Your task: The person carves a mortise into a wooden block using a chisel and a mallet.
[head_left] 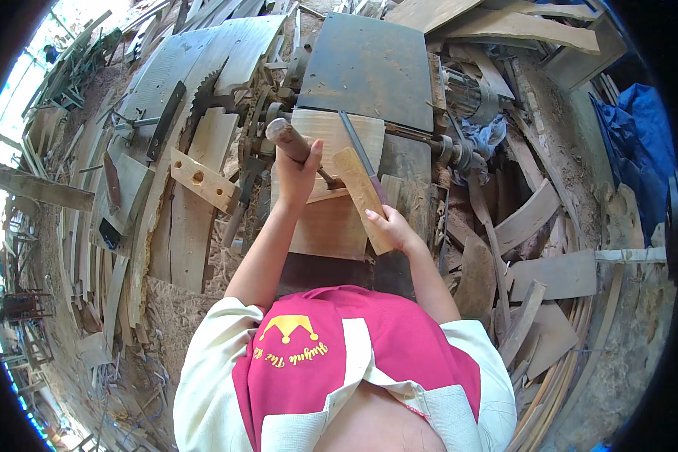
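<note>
My left hand [300, 175] is closed round a thick, round wooden-handled tool [288, 137]. The handle leans up to the left, and its narrow dark lower end meets the pale board [328, 226] near a slot-like mark. My right hand [394, 228] grips the lower part of a flat wooden bar [360, 192], which slants up and left over the board. Partly under this bar lies a long, flat metal blade [356, 143] with a dark reddish handle; I cannot tell if my right fingers touch it.
Beyond the board is a flat grey machine table [365, 68], with a motor [467, 94] to its right. A toothed saw blade [203, 94] stands at the left, near a wooden block with holes [203, 181]. Wood offcuts [531, 218] and a blue tarp [636, 151] are on the right.
</note>
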The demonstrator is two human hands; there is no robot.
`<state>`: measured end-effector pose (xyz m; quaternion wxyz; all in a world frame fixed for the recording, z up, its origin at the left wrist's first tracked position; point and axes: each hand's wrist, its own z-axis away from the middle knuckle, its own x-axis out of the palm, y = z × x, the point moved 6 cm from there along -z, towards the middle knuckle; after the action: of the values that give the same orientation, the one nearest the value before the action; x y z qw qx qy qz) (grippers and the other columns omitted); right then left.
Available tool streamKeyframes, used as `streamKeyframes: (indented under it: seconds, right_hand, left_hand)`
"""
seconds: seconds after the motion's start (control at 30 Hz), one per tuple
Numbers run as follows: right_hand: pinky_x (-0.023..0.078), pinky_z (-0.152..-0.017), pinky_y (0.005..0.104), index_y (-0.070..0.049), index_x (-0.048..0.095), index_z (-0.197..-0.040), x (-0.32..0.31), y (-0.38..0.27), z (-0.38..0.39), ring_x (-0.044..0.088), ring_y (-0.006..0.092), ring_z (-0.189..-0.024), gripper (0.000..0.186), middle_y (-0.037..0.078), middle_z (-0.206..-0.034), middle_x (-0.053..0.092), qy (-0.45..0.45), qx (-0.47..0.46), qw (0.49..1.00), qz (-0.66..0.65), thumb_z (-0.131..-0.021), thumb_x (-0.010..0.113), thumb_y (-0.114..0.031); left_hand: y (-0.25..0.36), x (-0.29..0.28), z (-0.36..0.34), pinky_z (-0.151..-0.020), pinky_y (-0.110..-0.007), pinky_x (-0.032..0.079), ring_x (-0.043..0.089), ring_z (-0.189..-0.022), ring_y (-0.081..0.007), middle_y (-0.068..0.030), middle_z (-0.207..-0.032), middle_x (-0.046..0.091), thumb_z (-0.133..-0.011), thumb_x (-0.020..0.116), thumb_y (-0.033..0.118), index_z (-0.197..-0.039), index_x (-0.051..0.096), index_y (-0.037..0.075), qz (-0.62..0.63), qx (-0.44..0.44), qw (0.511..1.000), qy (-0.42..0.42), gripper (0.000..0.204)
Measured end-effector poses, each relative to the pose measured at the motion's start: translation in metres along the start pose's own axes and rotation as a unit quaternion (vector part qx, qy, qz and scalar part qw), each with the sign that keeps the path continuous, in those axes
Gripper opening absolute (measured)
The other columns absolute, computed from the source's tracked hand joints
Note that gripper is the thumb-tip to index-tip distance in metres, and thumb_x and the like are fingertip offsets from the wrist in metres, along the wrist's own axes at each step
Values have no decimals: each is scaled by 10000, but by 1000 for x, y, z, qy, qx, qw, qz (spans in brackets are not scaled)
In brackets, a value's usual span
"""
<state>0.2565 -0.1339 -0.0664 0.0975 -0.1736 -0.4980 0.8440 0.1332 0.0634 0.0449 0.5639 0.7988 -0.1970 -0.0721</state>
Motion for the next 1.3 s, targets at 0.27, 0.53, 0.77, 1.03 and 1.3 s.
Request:
streamKeyframes:
  seconds: [0.27,0.53,0.77,1.03,1.3]
  right_hand:
    - [434,-793,285,62,507,-1110,3,-2,2,553,162,-885,562,129,-989,594,-8,1,1000,-16,-823,569,-418]
    - [437,-781,285,58,510,-1123,4,-13,8,557,162,-879,555,129,-987,598,-12,1,1000,9,-826,566,-407]
    - [437,-781,287,60,518,-1113,5,-11,9,559,164,-876,553,124,-985,601,-15,-5,1000,-10,-821,569,-406]
    - [438,-777,289,53,527,-1100,3,-2,5,563,164,-873,557,127,-975,605,-14,6,1000,-19,-810,578,-420]
    - [443,-754,287,50,539,-1077,1,-8,4,562,155,-842,547,112,-952,605,-10,-6,1000,6,-807,583,-423]
  left_hand:
    - [-7,-5,1,-509,-202,370,457,-562,-54,17,-661,483,-800,632,44,-757,449,57,47,-11,999,9,189]
    - [-5,11,-11,-499,-213,381,475,-556,-83,-1,-712,503,-822,627,108,-1028,380,61,1,-15,1000,-14,325]
    - [23,36,-7,-606,-256,364,396,-681,-91,-9,-792,411,-868,467,153,-1040,388,24,60,-53,991,-106,230]
    - [16,30,-13,-631,-356,360,436,-699,-256,-128,-763,448,-791,660,219,-810,429,16,-102,-3,992,-77,308]
    - [47,42,-12,-742,-426,379,447,-846,-374,-196,-909,460,-761,681,296,-916,425,-23,-259,156,947,-106,438]
